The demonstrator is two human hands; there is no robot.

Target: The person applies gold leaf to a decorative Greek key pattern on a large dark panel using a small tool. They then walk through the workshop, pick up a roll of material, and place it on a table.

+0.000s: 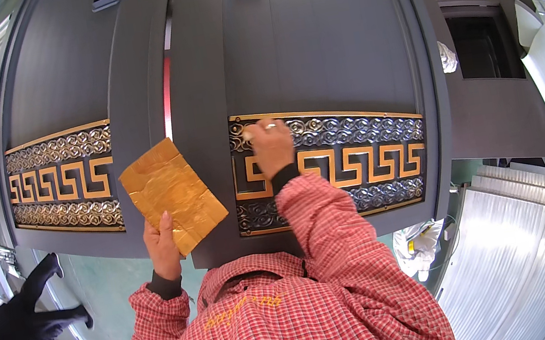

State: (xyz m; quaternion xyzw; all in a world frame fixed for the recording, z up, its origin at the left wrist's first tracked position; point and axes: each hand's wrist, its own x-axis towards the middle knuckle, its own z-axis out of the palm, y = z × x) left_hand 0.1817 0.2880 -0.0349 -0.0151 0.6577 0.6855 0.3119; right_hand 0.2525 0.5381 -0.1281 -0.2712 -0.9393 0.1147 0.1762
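Observation:
My left hand (164,247) grips the lower left edge of a flat rectangular board with a wrinkled gold surface (174,195), thumb on top. The board is tilted in front of the gap between two dark grey door panels. My right hand (274,147) is closed, its fingertips against the upper left part of the right panel's ornamental band (352,126). Something small and pale shows at those fingertips, too small to name. This band has dark scrollwork rows with gold-coloured edges, and a gold key pattern (357,164) runs along its middle.
The left dark panel (55,76) bears a similar band (66,183) with gilded scrollwork. Recessed handles sit at the panels' far ends. A person in black stands at the lower left (29,311). Ribbed translucent sheets (507,239) lie at the lower right, below another dark panel with an opening (482,41).

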